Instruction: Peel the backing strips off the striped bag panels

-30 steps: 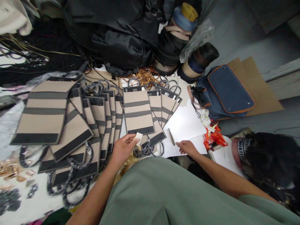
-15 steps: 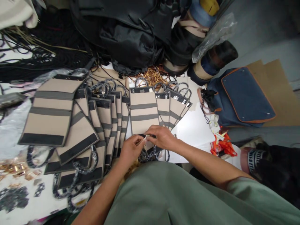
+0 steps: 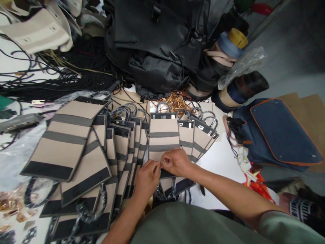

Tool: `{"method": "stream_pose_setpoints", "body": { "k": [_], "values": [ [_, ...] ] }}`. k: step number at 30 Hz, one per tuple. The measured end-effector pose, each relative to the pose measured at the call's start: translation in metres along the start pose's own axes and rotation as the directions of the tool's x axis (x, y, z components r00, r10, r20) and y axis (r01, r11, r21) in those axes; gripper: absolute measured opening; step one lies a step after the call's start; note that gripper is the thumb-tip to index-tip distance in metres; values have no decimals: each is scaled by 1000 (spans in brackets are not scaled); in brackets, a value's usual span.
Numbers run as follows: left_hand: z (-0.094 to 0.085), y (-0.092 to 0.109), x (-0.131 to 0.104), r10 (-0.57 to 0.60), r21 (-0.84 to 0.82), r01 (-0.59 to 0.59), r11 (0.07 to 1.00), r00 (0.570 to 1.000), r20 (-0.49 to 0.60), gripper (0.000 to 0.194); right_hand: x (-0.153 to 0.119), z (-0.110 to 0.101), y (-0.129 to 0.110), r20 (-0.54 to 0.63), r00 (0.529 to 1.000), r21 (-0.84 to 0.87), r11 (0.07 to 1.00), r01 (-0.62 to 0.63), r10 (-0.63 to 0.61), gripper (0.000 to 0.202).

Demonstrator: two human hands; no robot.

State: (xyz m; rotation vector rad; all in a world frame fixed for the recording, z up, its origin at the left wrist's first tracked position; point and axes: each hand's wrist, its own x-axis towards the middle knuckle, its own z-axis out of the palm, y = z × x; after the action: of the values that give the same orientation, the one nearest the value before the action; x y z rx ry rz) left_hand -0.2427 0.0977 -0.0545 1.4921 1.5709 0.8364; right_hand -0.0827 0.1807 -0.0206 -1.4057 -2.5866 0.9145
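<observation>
My left hand (image 3: 149, 176) and my right hand (image 3: 176, 162) meet fingertip to fingertip above the near end of a beige bag panel (image 3: 164, 139) with dark bands. Both hands are pinched closed. Between the fingertips there may be a small pale piece, too small to name. The panel lies flat, with a plastic-wrapped looped handle (image 3: 163, 107) at its far end. More such panels (image 3: 188, 134) fan out on the right, under and beside it. To the left, a larger overlapping pile of panels (image 3: 67, 149) with wrapped handles lies on the white table.
A big black bag (image 3: 157, 44) stands at the back, beside rolls of strap (image 3: 243, 89). Black cords (image 3: 76, 71) are heaped at the back left. On the right lie a navy bag (image 3: 284, 132) and orange plastic (image 3: 259, 188). Gold-coloured pieces (image 3: 12, 206) lie at front left.
The whole view has shifted, so things sit lower and further right. My fingers have lifted from the panel's dark near edge and now pinch together just above it.
</observation>
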Motion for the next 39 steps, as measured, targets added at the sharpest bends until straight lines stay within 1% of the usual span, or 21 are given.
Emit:
{"method": "stream_pose_setpoints", "body": {
  "k": [2, 4, 5, 7, 9, 11, 13, 15, 18, 22, 24, 26, 28, 29, 31, 32, 34, 36, 37, 39],
  "values": [
    [5, -3, 4, -32, -57, 31, 998, 999, -22, 23, 20, 0, 24, -66, 990, 114, 986, -119, 127, 13],
    [11, -9, 7, -109, -133, 107, 985, 994, -7, 22, 51, -5, 54, -130, 957, 265, 939, -217, 258, 20],
    [16, -14, 8, -164, -182, 163, 970, 986, 7, 21, 70, -8, 70, -151, 943, 336, 913, -233, 296, 23],
    [24, -23, 9, -273, -279, 272, 921, 961, 37, 22, 109, -15, 96, -183, 931, 410, 885, -219, 315, 28],
    [30, -32, 10, -336, -348, 337, 875, 940, 66, 22, 144, -18, 113, -194, 932, 377, 901, -216, 305, 26],
    [34, -39, 10, -362, -376, 368, 850, 928, 89, 23, 171, -18, 120, -180, 931, 281, 924, -259, 316, 23],
    [35, -42, 11, -374, -394, 385, 835, 921, 107, 24, 186, -14, 121, -169, 920, 155, 931, -331, 355, 21],
    [34, -43, 11, -387, -417, 399, 816, 915, 117, 24, 191, -8, 120, -184, 901, 42, 919, -391, 392, 19],
    [31, -42, 12, -424, -452, 440, 776, 894, 144, 23, 187, 0, 120, -244, 893, -49, 915, -400, 377, 17],
    [24, -37, 13, -471, -510, 481, 713, 868, 159, 24, 183, 4, 125, -332, 868, 4, 921, -390, 369, 24],
    [18, -32, 12, -508, -546, 502, 670, 847, 154, 28, 185, 2, 129, -326, 870, 19, 922, -386, 371, 20],
    [11, -26, 11, -562, -582, 522, 624, 817, 130, 32, 188, -3, 130, -311, 879, 15, 926, -376, 362, 18],
    [4, -20, 8, -607, -625, 527, 576, 788, 105, 35, 185, -10, 123, -335, 879, 35, 936, -349, 340, 22],
    [0, -18, 7, -623, -652, 522, 550, 776, 96, 36, 179, -13, 115, -352, 882, 62, 948, -313, 315, 23],
    [-6, -14, 4, -646, -706, 494, 507, 760, 68, 36, 153, -17, 88, -348, 909, 155, 970, -186, 230, 22],
    [-9, -12, 3, -654, -729, 470, 498, 756, 41, 36, 133, -16, 70, -317, 934, 211, 972, -100, 165, 21],
    [-13, -10, 1, -657, -751, 415, 514, 753, -34, 35, 86, -7, 31, -207, 978, 310, 949, 56, 9, 23],
    [-15, -8, -2, -637, -750, 362, 554, 764, -103, 35, 38, 9, -5, -109, 983, 285, 943, 173, -147, 29],
    [-16, -7, -5, -620, -747, 339, 572, 775, -124, 34, 19, 18, -20, -91, 978, 251, 946, 206, -189, 32],
    [-19, -4, -11, -592, -748, 314, 584, 796, -128, 34, -8, 33, -38, -108, 976, 202, 957, 210, -192, 36]
  ]
}}
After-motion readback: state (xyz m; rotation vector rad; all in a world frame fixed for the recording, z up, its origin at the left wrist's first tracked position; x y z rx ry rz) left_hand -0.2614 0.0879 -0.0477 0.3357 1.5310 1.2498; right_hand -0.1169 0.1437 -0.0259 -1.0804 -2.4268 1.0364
